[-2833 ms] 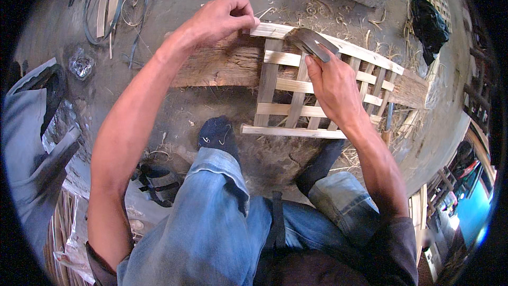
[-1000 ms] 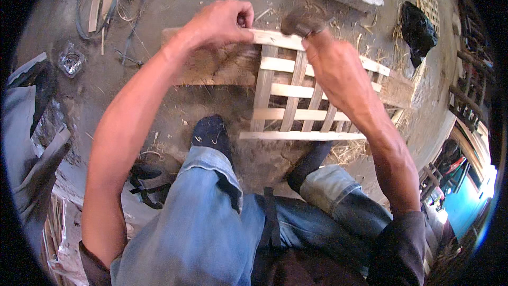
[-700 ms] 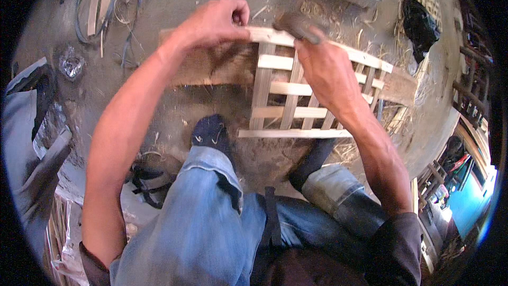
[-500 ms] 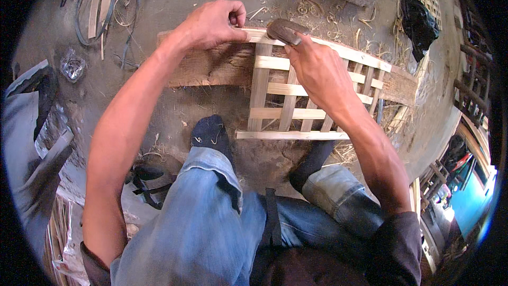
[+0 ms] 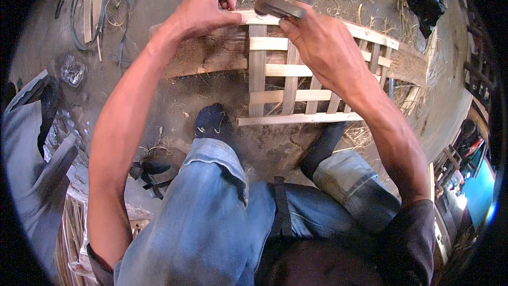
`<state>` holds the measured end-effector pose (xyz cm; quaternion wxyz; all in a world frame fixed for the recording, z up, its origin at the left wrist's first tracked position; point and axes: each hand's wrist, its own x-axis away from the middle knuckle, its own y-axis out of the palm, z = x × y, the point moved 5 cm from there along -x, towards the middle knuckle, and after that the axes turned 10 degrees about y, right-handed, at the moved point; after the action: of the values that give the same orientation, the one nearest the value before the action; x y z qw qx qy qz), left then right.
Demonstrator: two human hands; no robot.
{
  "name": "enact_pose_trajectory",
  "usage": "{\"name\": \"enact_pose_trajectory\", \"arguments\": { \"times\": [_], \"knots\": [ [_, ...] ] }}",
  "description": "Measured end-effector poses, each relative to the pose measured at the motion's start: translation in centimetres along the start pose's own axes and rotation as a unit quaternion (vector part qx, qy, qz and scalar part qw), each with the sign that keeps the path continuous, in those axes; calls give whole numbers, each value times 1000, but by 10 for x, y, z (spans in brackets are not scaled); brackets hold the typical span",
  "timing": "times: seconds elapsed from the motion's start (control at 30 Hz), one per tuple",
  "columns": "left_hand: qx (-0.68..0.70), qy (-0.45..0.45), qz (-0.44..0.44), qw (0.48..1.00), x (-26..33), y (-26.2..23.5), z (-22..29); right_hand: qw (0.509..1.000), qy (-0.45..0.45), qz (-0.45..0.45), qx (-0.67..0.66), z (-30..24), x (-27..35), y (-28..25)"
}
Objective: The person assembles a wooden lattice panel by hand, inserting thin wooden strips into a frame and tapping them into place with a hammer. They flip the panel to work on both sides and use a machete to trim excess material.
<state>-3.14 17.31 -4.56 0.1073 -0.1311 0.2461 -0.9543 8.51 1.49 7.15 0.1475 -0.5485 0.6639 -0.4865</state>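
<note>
Bracing left hand (image 5: 209, 10): curled, thumb against the left end of the top rail (image 5: 368, 33) — probably to stop it shifting; whether the fingers gripped it could not be told.
Right hand (image 5: 323, 39): clenched around a dark hammer-like tool (image 5: 280, 5), over the rail near the left thumb.
Lattice panel (image 5: 280, 70): below the right hand, its upper edge over a plank (image 5: 211, 55), likely for backing.
Arms: left outstretched, right slanting inward.

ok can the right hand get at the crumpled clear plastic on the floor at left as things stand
Probably not easily: the right hand holds the dark curved metal tool, and the left forearm lies between it and the crumpled clear plastic.
</note>
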Motion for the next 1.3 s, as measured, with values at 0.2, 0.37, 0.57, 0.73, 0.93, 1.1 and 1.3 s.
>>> {"name": "enact_pose_trajectory", "arguments": {
  "times": [0.2, 0.37, 0.57, 0.73, 0.93, 1.1, 1.3],
  "knots": [
    [3, -1, -34, 999, 1, 1, 2, 998, 52, -11, 18, 15, 0, 19],
    [-7, -16, -32, 999, -1, 2, 0, 998, 58, -26, 23, 16, 1, 25],
    [-13, -34, -33, 999, -2, -1, 5, 997, 64, -19, 48, 22, 1, 31],
    [24, -17, -13, 999, -2, 0, -3, 999, 38, 5, 8, 9, -4, 14],
    [5, -22, -31, 999, -9, -1, 0, 999, 38, 6, 29, 27, -4, 28],
    [-19, -36, -24, 999, -2, -5, 9, 1000, 21, -13, 7, 22, -2, 31],
    [6, -15, -26, 1000, -4, -1, -1, 999, 41, -2, 11, 25, -1, 31]
  ]
}}
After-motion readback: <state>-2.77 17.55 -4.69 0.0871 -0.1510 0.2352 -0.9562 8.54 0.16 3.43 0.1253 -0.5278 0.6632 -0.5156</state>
